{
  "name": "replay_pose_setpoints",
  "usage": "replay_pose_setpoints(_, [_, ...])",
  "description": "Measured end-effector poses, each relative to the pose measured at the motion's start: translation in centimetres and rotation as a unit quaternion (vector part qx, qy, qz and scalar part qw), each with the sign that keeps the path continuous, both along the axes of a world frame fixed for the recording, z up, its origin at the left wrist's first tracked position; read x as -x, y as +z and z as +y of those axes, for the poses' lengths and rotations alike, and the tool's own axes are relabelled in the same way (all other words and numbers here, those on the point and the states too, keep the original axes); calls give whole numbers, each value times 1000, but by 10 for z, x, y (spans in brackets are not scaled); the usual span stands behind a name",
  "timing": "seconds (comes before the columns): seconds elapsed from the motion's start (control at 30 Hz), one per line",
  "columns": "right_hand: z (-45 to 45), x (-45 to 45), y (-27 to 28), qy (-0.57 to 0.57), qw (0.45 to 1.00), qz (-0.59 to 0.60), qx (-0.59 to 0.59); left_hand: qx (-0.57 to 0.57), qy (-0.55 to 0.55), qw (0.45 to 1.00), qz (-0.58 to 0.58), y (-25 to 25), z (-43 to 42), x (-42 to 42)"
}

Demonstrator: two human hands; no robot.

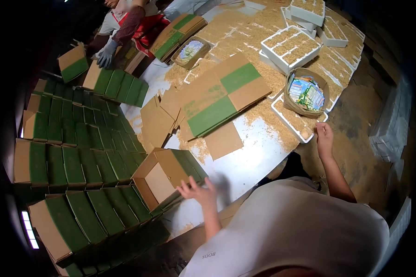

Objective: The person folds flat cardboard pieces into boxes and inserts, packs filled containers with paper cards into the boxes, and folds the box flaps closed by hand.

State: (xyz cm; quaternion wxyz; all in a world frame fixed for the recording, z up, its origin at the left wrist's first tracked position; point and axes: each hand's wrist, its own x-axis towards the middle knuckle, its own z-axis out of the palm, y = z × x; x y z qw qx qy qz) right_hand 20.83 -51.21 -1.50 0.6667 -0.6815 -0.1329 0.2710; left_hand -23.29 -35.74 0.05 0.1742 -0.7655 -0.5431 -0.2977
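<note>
My left hand (199, 193) has its fingers spread at the near side of an open cardboard box (167, 170). The box is brown with a green band, and its pale inside holds nothing visible. Whether the fingertips touch its wall, I cannot tell. My right hand (325, 135) is curled closed beside the corner of a white foam tray (289, 123) filled with sawdust-like material; nothing shows in it. Just beyond that hand, a round basket (300, 110) holds colourful printed packets (307, 93). Flattened green-and-brown cartons (226, 94) lie on the table ahead.
Rows of green-and-brown boxes (74, 164) stand along the left. Across the table, a person's gloved hand (107, 53) touches a box. Foam trays (291, 46) are stacked at the back right. A second packet basket (190, 51) stands farther back. Sawdust-like material covers much of the table (249, 147).
</note>
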Motion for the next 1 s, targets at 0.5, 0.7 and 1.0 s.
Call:
replay_pose_setpoints(0.5, [-12, -113, 7, 12, 995, -100, 14, 297, 31, 949, 99, 4, 173, -223])
replay_pose_setpoints(0.7, [-29, -200, -42, 16, 999, -37, 16, 450, 52, 818, -355, -74, 307, -89])
replay_pose_setpoints(1.0, [263, -39, 83, 470, 760, -371, 253, 429, 124, 841, -305, -117, 269, -67])
